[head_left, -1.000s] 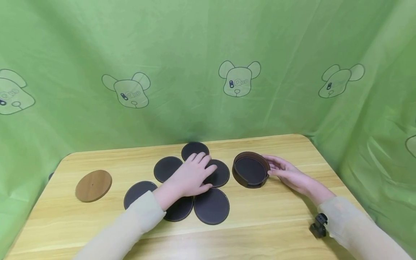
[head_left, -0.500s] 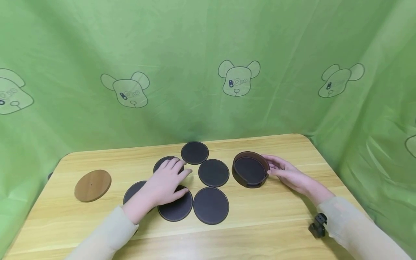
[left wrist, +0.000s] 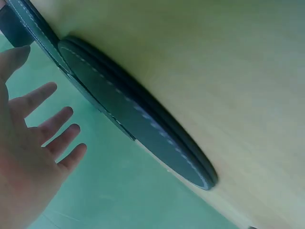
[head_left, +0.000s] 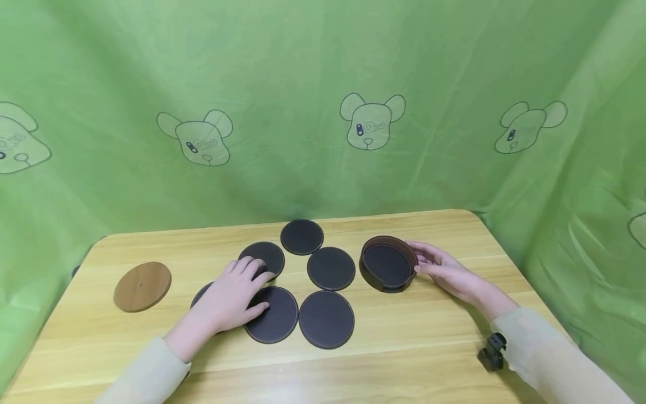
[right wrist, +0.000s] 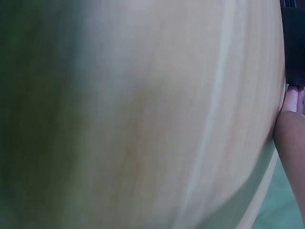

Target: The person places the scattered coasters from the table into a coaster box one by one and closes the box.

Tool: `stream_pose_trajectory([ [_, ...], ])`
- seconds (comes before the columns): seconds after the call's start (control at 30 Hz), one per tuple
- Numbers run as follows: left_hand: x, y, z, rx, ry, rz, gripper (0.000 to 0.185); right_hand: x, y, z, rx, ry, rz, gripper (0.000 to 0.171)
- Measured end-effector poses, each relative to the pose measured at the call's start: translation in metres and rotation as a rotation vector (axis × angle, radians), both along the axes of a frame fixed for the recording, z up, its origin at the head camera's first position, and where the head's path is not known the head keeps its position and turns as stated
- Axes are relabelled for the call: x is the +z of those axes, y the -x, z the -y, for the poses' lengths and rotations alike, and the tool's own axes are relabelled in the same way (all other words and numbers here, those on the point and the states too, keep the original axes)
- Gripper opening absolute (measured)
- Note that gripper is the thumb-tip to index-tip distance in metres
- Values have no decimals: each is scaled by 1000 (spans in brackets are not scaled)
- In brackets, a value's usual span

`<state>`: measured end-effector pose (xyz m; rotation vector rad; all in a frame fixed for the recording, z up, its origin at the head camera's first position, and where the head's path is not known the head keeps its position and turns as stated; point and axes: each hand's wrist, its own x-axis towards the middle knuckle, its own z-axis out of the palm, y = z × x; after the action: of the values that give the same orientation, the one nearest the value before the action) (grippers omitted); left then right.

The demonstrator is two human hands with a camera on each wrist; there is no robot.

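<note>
Left hand (head_left: 233, 292) flat with fingers spread, right hand (head_left: 444, 269) loosely curved, both forearms extended forward.

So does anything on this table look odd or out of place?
One thing: a lone light wooden disc lies far left, apart from the dark coasters clustered mid-table. The left hand rests on them; the right hand touches the round holder. Nothing spilled or damaged.
</note>
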<state>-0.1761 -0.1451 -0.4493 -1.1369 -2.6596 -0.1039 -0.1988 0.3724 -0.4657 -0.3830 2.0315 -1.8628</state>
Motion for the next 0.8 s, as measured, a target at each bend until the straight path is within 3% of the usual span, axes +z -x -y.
stream_pose_trajectory([
  [0.8, -6, -20, 42, 71, -17, 3, 66, -3, 2, -2, 8, 6, -13, 57],
])
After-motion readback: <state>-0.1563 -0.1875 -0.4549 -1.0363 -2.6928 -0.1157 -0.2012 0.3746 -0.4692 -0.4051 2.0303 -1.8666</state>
